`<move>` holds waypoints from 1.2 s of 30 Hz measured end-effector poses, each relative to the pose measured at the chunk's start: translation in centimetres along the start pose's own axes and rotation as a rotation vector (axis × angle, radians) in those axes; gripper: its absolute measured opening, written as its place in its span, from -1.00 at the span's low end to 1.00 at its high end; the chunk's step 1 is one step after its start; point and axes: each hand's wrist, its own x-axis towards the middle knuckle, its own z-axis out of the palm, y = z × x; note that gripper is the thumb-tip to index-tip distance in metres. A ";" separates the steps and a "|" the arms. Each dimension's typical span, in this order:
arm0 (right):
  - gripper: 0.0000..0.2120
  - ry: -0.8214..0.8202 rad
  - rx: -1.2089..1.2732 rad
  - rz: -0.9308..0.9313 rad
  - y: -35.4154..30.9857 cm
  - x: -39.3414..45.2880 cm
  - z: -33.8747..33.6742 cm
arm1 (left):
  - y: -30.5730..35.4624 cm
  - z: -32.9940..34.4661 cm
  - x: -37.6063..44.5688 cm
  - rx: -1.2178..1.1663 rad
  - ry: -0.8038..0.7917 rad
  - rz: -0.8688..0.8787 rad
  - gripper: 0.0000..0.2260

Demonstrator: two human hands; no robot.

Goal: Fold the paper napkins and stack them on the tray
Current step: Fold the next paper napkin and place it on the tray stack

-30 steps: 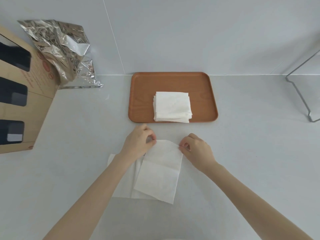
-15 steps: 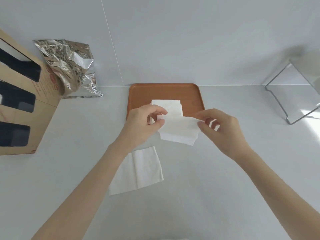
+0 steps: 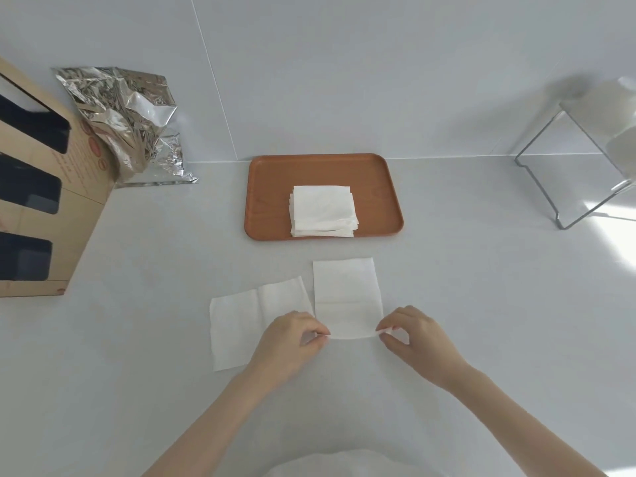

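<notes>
A brown tray (image 3: 268, 201) lies against the back wall and carries a stack of several folded white napkins (image 3: 323, 210). In front of it a white napkin (image 3: 346, 297) lies flat on the counter, long side running away from me. My left hand (image 3: 292, 342) pinches its near left corner and my right hand (image 3: 416, 339) pinches its near right corner. Its near edge is lifted slightly. Another napkin (image 3: 241, 325) lies flat just to its left, partly under my left hand.
A cardboard box (image 3: 44, 201) with dark cut-outs stands at the left edge, and a crumpled foil bag (image 3: 127, 122) leans beside it. At the right stands a wire rack (image 3: 568, 187) holding a white roll (image 3: 612, 122). The counter is pale grey.
Earlier both hands carried a folded napkin up to the tray. That napkin now lies on the stack. The hands have come back toward me and pinch the near corners of another napkin.
</notes>
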 end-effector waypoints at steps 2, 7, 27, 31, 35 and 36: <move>-0.93 0.035 0.003 -0.021 -0.2 0.5 -0.6 | 0.3 -0.7 0.6 -0.016 0.025 0.016 -0.92; -0.95 0.151 0.050 -0.037 -0.7 3.7 -3.1 | 1.7 -3.7 3.9 -0.052 0.125 0.068 -0.91; -0.78 0.244 -0.190 -0.123 2.0 10.2 -2.3 | -0.2 -2.5 9.9 0.143 0.225 0.051 -0.88; -0.92 0.084 -0.237 -0.201 2.1 7.7 -2.4 | -0.1 -1.8 7.7 0.137 0.161 0.118 -0.97; -0.88 0.018 -0.284 -0.207 2.7 5.8 -1.1 | -0.8 -0.1 5.7 0.214 0.097 0.159 -0.91; -0.87 0.047 -0.296 -0.223 2.8 5.6 -1.0 | -0.9 0.0 5.4 0.233 0.114 0.174 -0.91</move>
